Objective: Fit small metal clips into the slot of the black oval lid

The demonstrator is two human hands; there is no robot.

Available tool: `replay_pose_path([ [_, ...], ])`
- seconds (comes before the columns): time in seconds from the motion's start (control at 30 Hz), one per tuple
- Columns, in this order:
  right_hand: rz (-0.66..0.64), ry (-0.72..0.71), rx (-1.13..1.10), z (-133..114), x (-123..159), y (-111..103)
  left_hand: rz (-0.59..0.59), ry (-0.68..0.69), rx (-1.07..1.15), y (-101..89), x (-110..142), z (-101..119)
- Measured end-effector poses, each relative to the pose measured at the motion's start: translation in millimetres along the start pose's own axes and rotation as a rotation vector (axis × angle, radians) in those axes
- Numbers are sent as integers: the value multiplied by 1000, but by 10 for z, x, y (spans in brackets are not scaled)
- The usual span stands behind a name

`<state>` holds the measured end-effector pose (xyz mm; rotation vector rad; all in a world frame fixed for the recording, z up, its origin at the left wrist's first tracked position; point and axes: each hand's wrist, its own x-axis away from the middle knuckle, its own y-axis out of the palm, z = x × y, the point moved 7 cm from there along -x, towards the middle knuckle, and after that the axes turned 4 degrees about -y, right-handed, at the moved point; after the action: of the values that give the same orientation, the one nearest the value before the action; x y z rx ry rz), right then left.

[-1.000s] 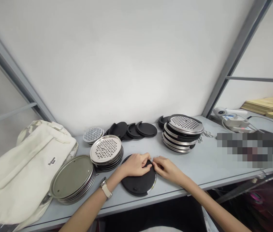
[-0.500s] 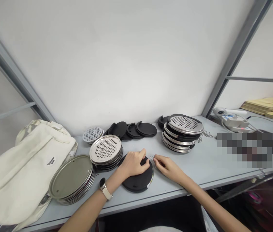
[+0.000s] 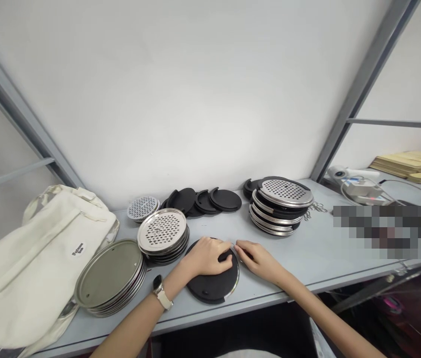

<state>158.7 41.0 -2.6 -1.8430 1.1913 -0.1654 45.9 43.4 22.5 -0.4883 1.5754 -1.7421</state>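
Clock positions are read from the black disc (image 3: 210, 290), with 12 o'clock toward the wall (image 3: 210, 99). The disc lies flat near the front edge of the gray table (image 3: 281, 268), partly covered by the left hand (image 3: 209, 256); a shiny strip follows its edge from about 3 to 5 o'clock. At 9 o'clock, near the left wrist with its watch (image 3: 161, 294), is a stack of olive plates (image 3: 108, 273). A stack of plates with holes (image 3: 162, 229) is just beside the disc, between 10 and 11 o'clock; a smaller pierced stack (image 3: 143, 208) is behind it. Black lids (image 3: 225, 200) overlap at 12 o'clock against the wall. A tall stack of black and metal discs (image 3: 285, 194) is between 1 and 2 o'clock, with wire hooks (image 3: 316, 206) beside it. Farther at 2 o'clock are a white device (image 3: 340, 172) and wooden boards (image 3: 407, 165). A cream bag (image 3: 53, 248) lies at 9 to 10 o'clock; its contents are hidden. The left hand rests palm down on the disc, fingers curled, thumb toward the 1 o'clock rim; whether they grip the rim cannot be told. The right hand (image 3: 257, 259) is outside that rim, thumb and index finger pinched on a thin metal piece (image 3: 233, 244), mostly hidden, between the hands.
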Motion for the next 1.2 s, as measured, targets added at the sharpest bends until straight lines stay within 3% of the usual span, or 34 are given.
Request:
replay_pose_path([
  [0.17, -40, -55, 56, 5, 16, 48, -8, 8, 14, 27, -7, 13],
  [0.53, -59, -60, 61, -19, 3, 39, 35, -118, -17, 24, -22, -73],
  [1.2, -57, -35, 16, 4, 2, 48, 9, -33, 157, 67, -26, -49],
])
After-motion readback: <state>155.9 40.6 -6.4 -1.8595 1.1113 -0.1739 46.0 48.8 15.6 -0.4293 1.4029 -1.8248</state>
